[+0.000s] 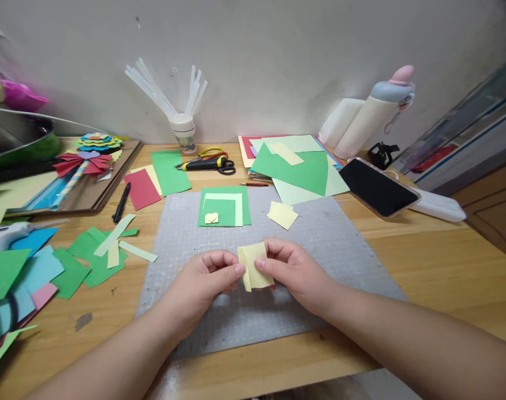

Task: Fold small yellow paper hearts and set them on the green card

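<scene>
A small pale yellow paper (256, 272) with a crease near its left side is held up over the grey cutting mat (320, 283). My left hand (211, 275) pinches its left edge between thumb and fingers. Gripping the right part is my right hand (292, 269), its thumb lying on the front face and its fingers mostly hidden behind. On the mat beyond lie more pale yellow paper pieces (283, 215). To their left, a small folded yellow paper heart (212, 218) rests on layered green paper squares (247, 205).
Green paper scraps and strips (107, 255) lie left of the mat, near a black pen (122, 203). Behind it are scissors (226, 166), a paper cup (184, 133) of white sticks and stacked coloured sheets (298, 172). A phone (380, 186) and a bottle (370, 114) stand at the right.
</scene>
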